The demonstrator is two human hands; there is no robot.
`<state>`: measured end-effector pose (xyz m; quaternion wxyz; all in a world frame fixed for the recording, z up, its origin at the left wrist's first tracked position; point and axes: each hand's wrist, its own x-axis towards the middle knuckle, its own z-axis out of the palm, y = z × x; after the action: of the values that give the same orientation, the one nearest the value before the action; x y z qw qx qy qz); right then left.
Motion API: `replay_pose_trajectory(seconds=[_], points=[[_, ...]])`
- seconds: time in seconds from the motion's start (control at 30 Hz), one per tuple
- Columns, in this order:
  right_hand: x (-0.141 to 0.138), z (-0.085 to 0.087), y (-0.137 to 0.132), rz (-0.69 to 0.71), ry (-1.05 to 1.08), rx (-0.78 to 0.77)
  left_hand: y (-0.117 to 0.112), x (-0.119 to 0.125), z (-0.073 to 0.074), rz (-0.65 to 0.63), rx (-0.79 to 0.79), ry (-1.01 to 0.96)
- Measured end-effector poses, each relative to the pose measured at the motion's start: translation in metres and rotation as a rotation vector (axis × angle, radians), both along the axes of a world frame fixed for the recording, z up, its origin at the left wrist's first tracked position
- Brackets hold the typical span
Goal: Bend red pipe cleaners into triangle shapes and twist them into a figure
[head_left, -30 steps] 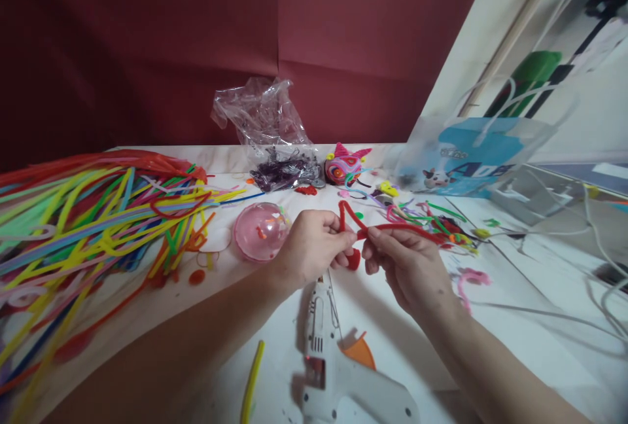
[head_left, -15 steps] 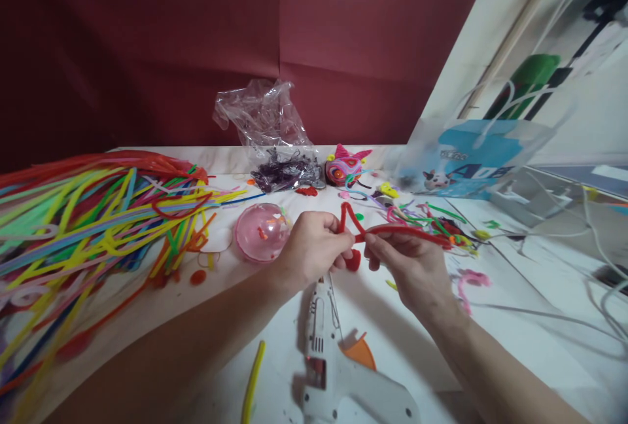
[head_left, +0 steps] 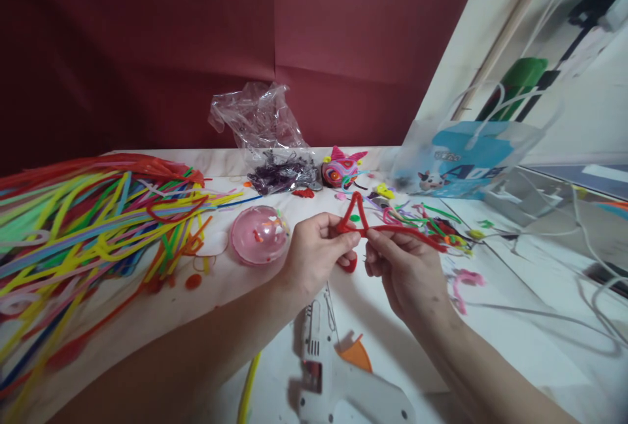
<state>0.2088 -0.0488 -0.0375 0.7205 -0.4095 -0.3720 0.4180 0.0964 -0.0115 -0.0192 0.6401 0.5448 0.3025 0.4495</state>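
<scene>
A red pipe cleaner (head_left: 357, 212) is bent into a small triangle above the table, with a long tail (head_left: 412, 234) running off to the right. My left hand (head_left: 314, 254) pinches the triangle's left corner between thumb and fingers. My right hand (head_left: 405, 270) pinches the same pipe cleaner just right of the triangle, fingertips nearly touching those of the left. A small red coiled piece (head_left: 350, 264) shows below and between the hands; whether a hand holds it I cannot tell.
A white glue gun (head_left: 338, 378) lies near the front edge beside an orange scrap (head_left: 358, 355). A large heap of coloured pipe cleaners (head_left: 88, 228) fills the left. A pink dome (head_left: 259, 234), plastic bag (head_left: 275, 142), pink figure (head_left: 341, 167), blue-printed bag (head_left: 466, 156) and cables (head_left: 564, 267) lie around.
The bend in the red pipe cleaner has closed from an open hook into a triangle. Both hands have stayed together and shifted slightly up in view.
</scene>
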Motion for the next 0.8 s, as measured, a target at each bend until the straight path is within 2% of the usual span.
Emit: replay_pose_trajectory(seconds=[0.13, 0.27, 0.43, 0.53, 0.8], points=[[-0.002, 0.000, -0.001, 0.031, -0.001, -0.015, -0.001, -0.001, 0.001, 0.029, -0.017, -0.038], [-0.002, 0.001, -0.001, 0.034, -0.003, -0.002, -0.002, 0.000, 0.001, 0.038, -0.102, -0.096], [0.005, -0.001, 0.001, 0.024, -0.080, 0.013, -0.001, -0.002, 0.003, -0.028, -0.188, -0.092], [0.012, -0.002, 0.002, 0.020, -0.150, 0.005, 0.000, -0.003, 0.006, -0.042, -0.178, -0.046], [0.017, 0.002, 0.003, 0.123, -0.309, -0.034, 0.001, -0.005, 0.006, -0.038, -0.170, 0.019]])
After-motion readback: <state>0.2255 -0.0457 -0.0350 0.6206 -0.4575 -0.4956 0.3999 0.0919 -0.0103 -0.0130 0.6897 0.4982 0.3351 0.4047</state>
